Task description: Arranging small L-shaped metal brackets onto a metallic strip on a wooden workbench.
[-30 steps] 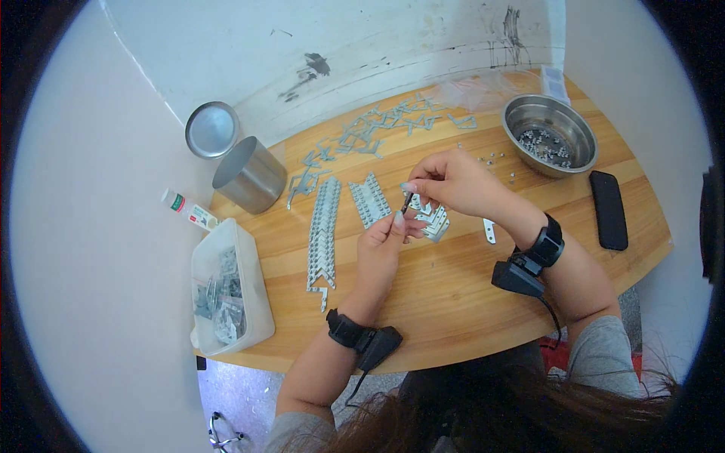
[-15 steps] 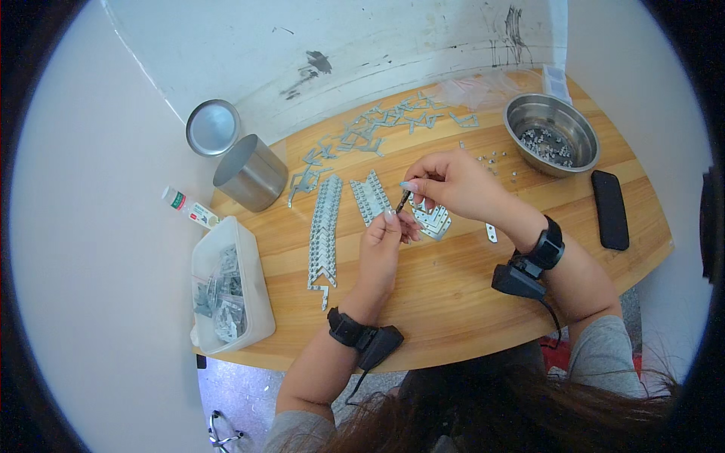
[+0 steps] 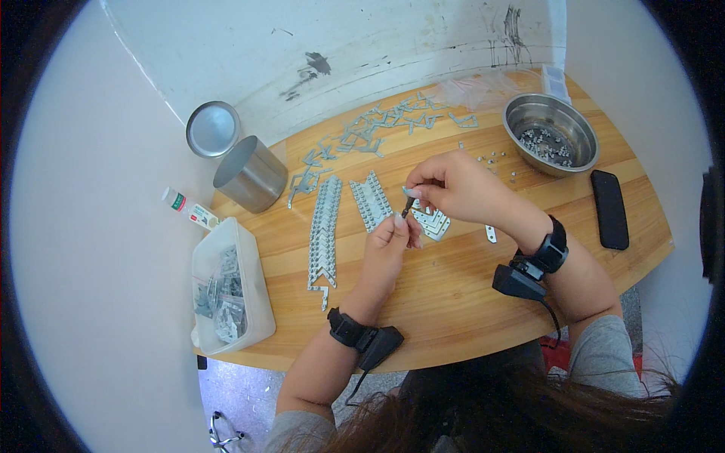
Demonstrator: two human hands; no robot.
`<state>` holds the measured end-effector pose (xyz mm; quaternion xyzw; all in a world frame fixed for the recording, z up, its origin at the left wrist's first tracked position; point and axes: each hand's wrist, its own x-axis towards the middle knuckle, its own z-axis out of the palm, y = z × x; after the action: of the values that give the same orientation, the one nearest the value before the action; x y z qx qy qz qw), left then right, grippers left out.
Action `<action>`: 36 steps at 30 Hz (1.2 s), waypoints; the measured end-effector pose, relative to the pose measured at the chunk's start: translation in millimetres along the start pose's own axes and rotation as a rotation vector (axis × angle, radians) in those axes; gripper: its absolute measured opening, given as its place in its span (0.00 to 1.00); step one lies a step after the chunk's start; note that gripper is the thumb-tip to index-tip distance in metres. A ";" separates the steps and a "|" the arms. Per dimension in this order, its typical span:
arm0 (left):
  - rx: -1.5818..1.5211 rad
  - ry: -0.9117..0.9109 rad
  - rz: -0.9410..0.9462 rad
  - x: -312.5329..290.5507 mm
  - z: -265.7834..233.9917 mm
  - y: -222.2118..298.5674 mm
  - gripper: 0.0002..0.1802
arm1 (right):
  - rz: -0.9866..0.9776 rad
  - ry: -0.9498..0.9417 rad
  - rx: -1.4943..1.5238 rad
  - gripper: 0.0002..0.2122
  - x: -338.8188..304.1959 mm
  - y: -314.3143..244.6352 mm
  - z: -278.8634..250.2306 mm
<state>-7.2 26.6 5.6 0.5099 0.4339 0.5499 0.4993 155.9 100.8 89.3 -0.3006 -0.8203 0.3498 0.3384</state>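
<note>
Between my two hands is a short dark rod [image 3: 408,206], tilted, its lower end pinched in my left hand [image 3: 387,249]. The fingertips of my right hand [image 3: 455,183] close on its upper end. Whatever else the left fingers may hold is too small to make out. Just beneath the hands, flat L-shaped metal brackets [image 3: 432,226] lie stacked on the wooden table [image 3: 468,302], partly hidden by the right hand. To their left is a short double row of brackets with small studs [image 3: 371,201], and beyond it a longer overlapping row [image 3: 325,230].
Loose brackets [image 3: 370,128] are scattered along the back. A steel bowl [image 3: 589,143] of small metal parts and a black phone [image 3: 609,210] sit at right. On the left stand a metal canister [image 3: 253,177], a white bottle [image 3: 192,210] and a plastic bin [image 3: 260,294] of bagged parts.
My left hand has shifted slightly to the right, and less of the dark rod shows between the hands. My right fingers have turned a little at its upper end.
</note>
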 end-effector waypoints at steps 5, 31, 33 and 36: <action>0.056 -0.072 0.017 0.4 -0.2 -3.1 0.19 | -0.143 -0.009 -0.183 0.03 -3.5 -8.0 -7.0; 1.053 0.041 0.343 4.8 -6.6 -9.0 0.23 | 0.198 0.056 0.099 0.06 12.1 45.9 6.7; 1.396 -0.024 0.411 2.6 -2.5 -11.4 0.29 | 0.019 0.121 -0.318 0.07 12.1 48.3 12.4; 1.403 -0.097 0.312 1.3 5.5 -4.0 0.33 | -0.027 0.092 -0.357 0.07 13.7 53.5 21.4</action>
<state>-1.3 28.2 2.4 0.7905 0.5843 0.1834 -0.0116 145.2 133.6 41.2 -0.3603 -0.8570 0.1798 0.3215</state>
